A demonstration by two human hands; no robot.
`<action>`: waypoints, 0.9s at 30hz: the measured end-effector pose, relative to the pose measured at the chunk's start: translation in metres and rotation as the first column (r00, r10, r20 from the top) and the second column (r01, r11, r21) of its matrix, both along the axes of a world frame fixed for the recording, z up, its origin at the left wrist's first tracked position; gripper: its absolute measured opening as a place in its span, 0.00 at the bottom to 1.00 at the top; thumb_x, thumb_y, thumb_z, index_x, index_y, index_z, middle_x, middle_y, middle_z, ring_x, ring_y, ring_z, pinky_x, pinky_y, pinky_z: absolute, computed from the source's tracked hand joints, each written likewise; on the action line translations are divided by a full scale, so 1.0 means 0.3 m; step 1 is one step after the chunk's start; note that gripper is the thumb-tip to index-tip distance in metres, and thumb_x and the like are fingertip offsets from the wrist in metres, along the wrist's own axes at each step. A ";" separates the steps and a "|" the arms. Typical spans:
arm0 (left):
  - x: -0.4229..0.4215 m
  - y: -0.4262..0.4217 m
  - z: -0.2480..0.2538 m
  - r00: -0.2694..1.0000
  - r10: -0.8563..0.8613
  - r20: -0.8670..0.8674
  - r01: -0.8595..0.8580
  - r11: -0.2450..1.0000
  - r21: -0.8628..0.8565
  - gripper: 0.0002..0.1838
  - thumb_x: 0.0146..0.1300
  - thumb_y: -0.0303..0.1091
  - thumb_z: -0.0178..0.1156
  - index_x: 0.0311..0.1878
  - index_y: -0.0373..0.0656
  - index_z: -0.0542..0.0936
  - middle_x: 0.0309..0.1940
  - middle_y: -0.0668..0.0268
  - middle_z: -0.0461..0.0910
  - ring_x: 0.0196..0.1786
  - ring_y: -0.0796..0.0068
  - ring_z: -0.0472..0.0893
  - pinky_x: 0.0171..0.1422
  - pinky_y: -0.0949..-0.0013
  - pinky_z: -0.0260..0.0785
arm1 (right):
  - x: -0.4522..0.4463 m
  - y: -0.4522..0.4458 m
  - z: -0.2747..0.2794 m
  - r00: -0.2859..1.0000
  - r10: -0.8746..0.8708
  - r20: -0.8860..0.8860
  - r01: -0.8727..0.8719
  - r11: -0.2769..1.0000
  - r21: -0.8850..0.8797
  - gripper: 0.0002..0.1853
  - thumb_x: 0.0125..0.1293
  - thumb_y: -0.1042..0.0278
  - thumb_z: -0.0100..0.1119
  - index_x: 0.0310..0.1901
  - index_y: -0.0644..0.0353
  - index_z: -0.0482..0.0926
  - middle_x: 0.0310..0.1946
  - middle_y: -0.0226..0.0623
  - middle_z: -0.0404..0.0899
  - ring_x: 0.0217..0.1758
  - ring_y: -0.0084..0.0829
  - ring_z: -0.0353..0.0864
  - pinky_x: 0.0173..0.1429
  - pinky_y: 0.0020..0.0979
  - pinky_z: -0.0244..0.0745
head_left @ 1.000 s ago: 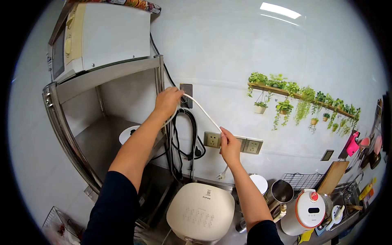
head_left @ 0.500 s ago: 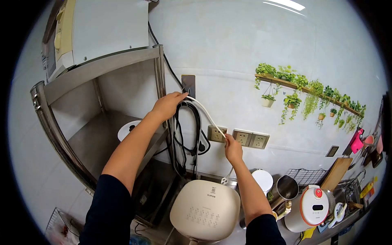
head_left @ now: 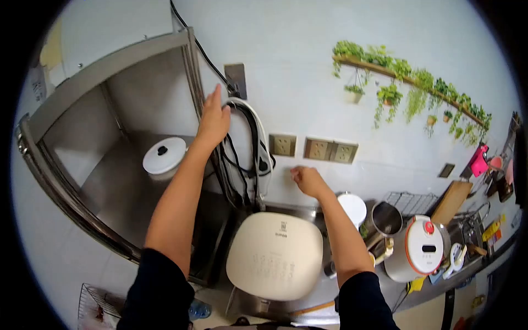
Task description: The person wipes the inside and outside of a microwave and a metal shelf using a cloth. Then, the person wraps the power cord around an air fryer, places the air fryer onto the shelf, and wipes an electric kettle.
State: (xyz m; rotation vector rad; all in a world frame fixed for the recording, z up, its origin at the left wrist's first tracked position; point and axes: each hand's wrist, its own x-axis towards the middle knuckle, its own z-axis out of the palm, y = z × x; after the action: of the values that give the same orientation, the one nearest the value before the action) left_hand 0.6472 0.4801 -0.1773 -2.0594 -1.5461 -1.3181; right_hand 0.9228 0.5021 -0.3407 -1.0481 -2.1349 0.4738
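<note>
The left hand (head_left: 213,118) is holding its grip open beside one smooth white cord (head_left: 263,127), which is hanging in a long loop against black cables (head_left: 254,137); the right hand (head_left: 309,181) is keeping its fingers curled closed on nothing visible. Below, one rounded-square cream cooker (head_left: 275,256) is sitting on the metal worktop (head_left: 325,286), and three square socket plates (head_left: 283,145) are lining the glossy wall (head_left: 297,93).

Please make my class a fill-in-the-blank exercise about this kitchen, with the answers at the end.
The white cord hangs beside looped cords coloured ____.
The left hand is held ____ than the right hand.
Apart from its dark knob, the lid on the metal shelf is coloured ____.
The leaves along the wall are coloured ____.

Missing words: black; higher; white; green.
</note>
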 end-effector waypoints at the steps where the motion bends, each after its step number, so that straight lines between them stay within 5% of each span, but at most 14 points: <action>1: 0.033 -0.042 -0.011 0.993 0.032 0.109 -0.036 0.999 0.036 0.29 0.63 0.29 0.46 0.68 0.37 0.54 0.65 0.44 0.57 0.67 0.47 0.59 0.70 0.59 0.51 | 0.005 -0.036 0.017 0.995 -0.026 -0.095 0.019 0.997 -0.076 0.10 0.61 0.71 0.51 0.40 0.65 0.79 0.33 0.52 0.80 0.36 0.49 0.80 0.43 0.39 0.75; 2: 0.062 -0.102 -0.044 0.989 -0.085 0.124 0.070 0.990 0.123 0.28 0.64 0.32 0.47 0.67 0.37 0.57 0.65 0.45 0.58 0.68 0.47 0.57 0.71 0.59 0.49 | 0.016 -0.099 0.057 0.996 -0.045 -0.080 0.044 0.999 -0.015 0.10 0.61 0.71 0.53 0.41 0.66 0.78 0.31 0.52 0.80 0.35 0.49 0.80 0.42 0.38 0.75; 3: 0.092 -0.161 -0.093 0.983 -0.123 0.139 0.104 0.985 0.135 0.27 0.64 0.33 0.48 0.67 0.37 0.59 0.65 0.46 0.59 0.68 0.49 0.57 0.72 0.59 0.47 | 0.032 -0.156 0.076 0.993 -0.052 -0.110 0.048 0.998 -0.038 0.11 0.62 0.73 0.56 0.45 0.66 0.77 0.31 0.45 0.82 0.31 0.32 0.80 0.38 0.29 0.74; 7: 0.132 -0.431 -0.322 0.950 -0.287 0.126 0.297 0.952 -0.077 0.28 0.65 0.33 0.52 0.66 0.37 0.60 0.64 0.51 0.62 0.69 0.54 0.58 0.71 0.62 0.48 | 0.099 -0.481 0.185 0.954 -0.119 -0.277 0.098 0.991 -0.090 0.12 0.63 0.73 0.55 0.47 0.66 0.76 0.35 0.45 0.82 0.35 0.34 0.81 0.42 0.29 0.75; 9: 0.103 -0.515 -0.469 0.846 -0.299 0.442 0.432 0.870 -0.238 0.28 0.65 0.33 0.53 0.66 0.36 0.60 0.64 0.54 0.62 0.68 0.60 0.60 0.71 0.63 0.48 | 0.149 -0.601 0.150 0.910 -0.187 -0.371 0.166 0.982 -0.089 0.12 0.63 0.74 0.54 0.47 0.66 0.76 0.36 0.44 0.82 0.38 0.31 0.82 0.45 0.27 0.75; 10: 0.094 -0.565 -0.522 0.841 -0.306 0.446 0.448 0.856 -0.258 0.28 0.65 0.33 0.53 0.66 0.36 0.60 0.64 0.54 0.62 0.68 0.60 0.60 0.71 0.63 0.48 | 0.172 -0.652 0.115 0.879 -0.217 -0.424 0.186 0.976 -0.113 0.11 0.64 0.73 0.54 0.47 0.65 0.76 0.36 0.43 0.82 0.38 0.30 0.82 0.45 0.27 0.75; 12: 0.076 -0.660 -0.608 0.683 -0.165 0.711 0.503 0.812 -0.295 0.27 0.66 0.33 0.52 0.66 0.36 0.59 0.62 0.56 0.66 0.65 0.66 0.64 0.70 0.65 0.50 | 0.209 -0.756 0.039 0.805 -0.289 -0.518 0.229 0.957 -0.177 0.11 0.64 0.73 0.54 0.47 0.65 0.77 0.36 0.40 0.82 0.38 0.26 0.81 0.45 0.26 0.74; 15: 0.060 -0.789 -0.705 0.498 -0.015 0.867 0.496 0.825 -0.270 0.26 0.68 0.33 0.50 0.67 0.36 0.58 0.59 0.57 0.67 0.64 0.69 0.65 0.68 0.68 0.53 | 0.278 -0.890 -0.090 0.793 -0.377 -0.479 0.298 0.925 -0.234 0.10 0.66 0.72 0.53 0.45 0.67 0.77 0.34 0.39 0.82 0.38 0.25 0.80 0.45 0.24 0.73; 21: 0.045 -0.977 -0.882 0.440 0.233 0.868 0.523 0.719 -0.458 0.27 0.68 0.32 0.49 0.68 0.38 0.56 0.58 0.61 0.67 0.60 0.71 0.67 0.65 0.69 0.57 | 0.345 -1.111 -0.310 0.646 -0.612 -0.456 0.420 0.784 -0.457 0.10 0.67 0.71 0.52 0.44 0.68 0.78 0.33 0.38 0.82 0.38 0.24 0.80 0.45 0.24 0.73; 25: 0.027 -1.043 -0.997 0.432 0.200 0.880 0.660 0.595 -0.459 0.29 0.65 0.29 0.52 0.68 0.41 0.57 0.60 0.62 0.66 0.61 0.71 0.66 0.65 0.68 0.57 | 0.295 -1.211 -0.403 0.496 -0.672 -0.550 0.321 0.731 -0.602 0.11 0.68 0.70 0.50 0.44 0.69 0.77 0.34 0.36 0.81 0.38 0.24 0.79 0.45 0.24 0.74; 27: 0.026 -1.069 -1.020 0.466 0.276 0.840 0.639 0.552 -0.536 0.29 0.64 0.27 0.53 0.67 0.40 0.58 0.59 0.62 0.66 0.61 0.71 0.66 0.65 0.68 0.57 | 0.256 -1.259 -0.445 0.522 -0.675 -0.522 0.290 0.715 -0.636 0.11 0.69 0.70 0.50 0.44 0.69 0.76 0.35 0.36 0.80 0.38 0.23 0.78 0.47 0.24 0.74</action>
State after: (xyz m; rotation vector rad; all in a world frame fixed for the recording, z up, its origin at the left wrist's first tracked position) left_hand 0.6550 0.1595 -0.4833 -2.1191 -2.9298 -2.3613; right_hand 0.9996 0.1244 -0.4741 -1.3819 -0.9159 0.9682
